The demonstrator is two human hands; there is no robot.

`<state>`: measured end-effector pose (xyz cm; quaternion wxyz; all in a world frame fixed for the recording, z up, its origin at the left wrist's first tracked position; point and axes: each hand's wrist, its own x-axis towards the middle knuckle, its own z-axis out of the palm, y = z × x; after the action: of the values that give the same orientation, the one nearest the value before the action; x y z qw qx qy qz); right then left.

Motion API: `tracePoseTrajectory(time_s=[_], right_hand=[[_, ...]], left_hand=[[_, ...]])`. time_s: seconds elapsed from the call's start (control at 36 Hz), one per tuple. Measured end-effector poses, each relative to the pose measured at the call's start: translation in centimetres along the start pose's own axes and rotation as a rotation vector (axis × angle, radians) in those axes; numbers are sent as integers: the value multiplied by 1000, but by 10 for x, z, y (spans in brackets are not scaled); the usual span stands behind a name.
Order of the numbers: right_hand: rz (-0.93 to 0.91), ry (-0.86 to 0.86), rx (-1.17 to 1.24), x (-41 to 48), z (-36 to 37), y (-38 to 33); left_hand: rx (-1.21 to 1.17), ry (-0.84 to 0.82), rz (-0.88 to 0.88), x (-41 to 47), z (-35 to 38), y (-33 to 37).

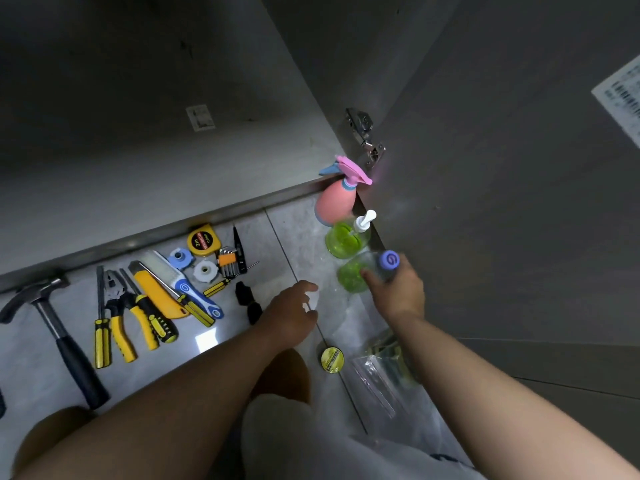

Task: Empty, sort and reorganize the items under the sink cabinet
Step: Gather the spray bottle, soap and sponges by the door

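Cabinet interior (138, 150) lies in shadow; its door (485, 168) stands open at right on a metal hinge (365, 136).

On the tiled floor (301, 237) in front of the cabinet, three containers stand in a line along the door's lower edge. A pink spray bottle (334, 202) is nearest the cabinet, a green pump bottle (346, 239) is just beside it, and a clear bottle (353, 275) with green contents and a purple cap comes last. The right hand (394, 289) grips this last bottle, fingers curled round its upper part.

The left hand (294, 310) is held low over the floor, fingers curled, pinching a small white object (313, 301); what it is cannot be made out.

Tools lie grouped at left:
- hammer (52, 327)
- pliers (117, 313)
- utility knife (157, 292)
- hex key set (228, 259)
- yellow tape measure (202, 241)

A small yellow roll (331, 360) and a clear plastic bag (381, 372) lie near the right forearm.
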<state>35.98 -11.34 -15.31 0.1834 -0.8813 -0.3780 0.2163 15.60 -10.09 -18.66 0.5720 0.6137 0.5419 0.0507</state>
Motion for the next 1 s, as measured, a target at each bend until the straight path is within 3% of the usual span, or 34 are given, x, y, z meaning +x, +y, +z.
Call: tracePoseTrajectory(time_s=[0.22,0.47,0.53,0.58,0.67,0.75,1.0], right_hand=[[126,60,52,-12,-1,4],[336,236,143,-88,-15,91],[449,305,171,-102,-12,111],[692,338,226,-106,-9,123],[1001,144,447,-98,-1,132],[991,-45,840,-92,8,132],[988,-211,1254,-88,17,121]], left_hand=[[-44,14,-29,2,1,-3],[-18,-91,0,1,18,11],[5,-124,16,-1,24,15],[24,-157,25,-4,29,17],[43,-211,36,-11,34,13],[38,-239,33,-18,32,6],[50,-220,-40,-24,15,4]])
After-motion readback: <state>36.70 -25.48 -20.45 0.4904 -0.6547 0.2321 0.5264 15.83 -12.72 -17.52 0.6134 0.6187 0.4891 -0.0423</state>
